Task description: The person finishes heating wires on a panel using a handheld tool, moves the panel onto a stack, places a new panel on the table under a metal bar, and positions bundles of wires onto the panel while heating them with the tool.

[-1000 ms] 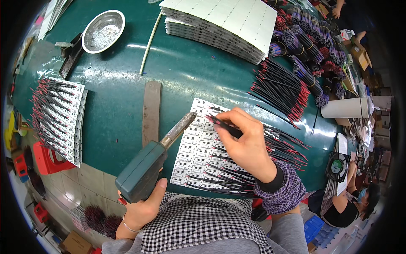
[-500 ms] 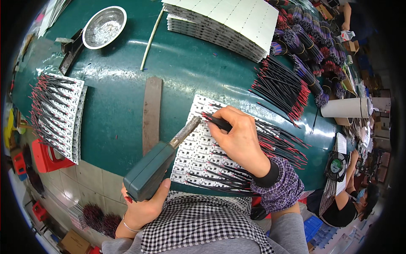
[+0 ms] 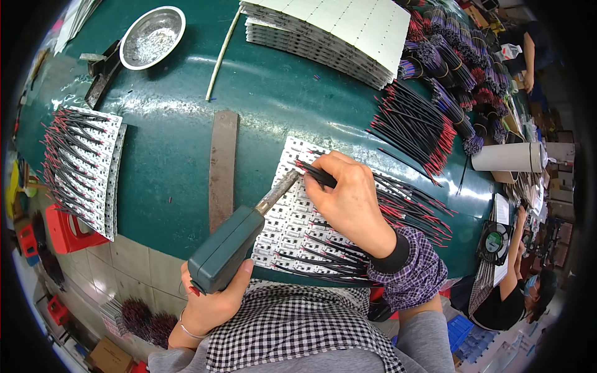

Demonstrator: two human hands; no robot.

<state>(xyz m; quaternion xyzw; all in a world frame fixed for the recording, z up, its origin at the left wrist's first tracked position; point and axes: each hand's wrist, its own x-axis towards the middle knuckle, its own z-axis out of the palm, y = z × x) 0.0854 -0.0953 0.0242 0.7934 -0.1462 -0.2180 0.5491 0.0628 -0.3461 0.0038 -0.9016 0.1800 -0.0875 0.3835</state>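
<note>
My left hand (image 3: 214,304) is wrapped round the handle of a dark green soldering gun (image 3: 227,248). The gun's metal barrel points up and right, its tip close to the fingertips of my right hand (image 3: 351,196). Pinched in that hand are black wires (image 3: 320,174) with red ends, held over a white circuit board panel (image 3: 283,230). Rows of black wires with red tips run across the right and lower parts of the panel. Whether the tip touches a wire or the board cannot be made out.
Left stands a wired panel (image 3: 112,180); a grey metal strip (image 3: 222,168) lies between. A metal bowl (image 3: 152,38), stacked white panels (image 3: 336,25) and a loose pile of black wires (image 3: 410,127) sit farther back. At right are a fan (image 3: 495,241) and a co-worker (image 3: 507,304).
The soldering gun has shifted slightly up and right. My right hand has moved a little up and left with the wires. The co-worker's arm at right has moved up.
</note>
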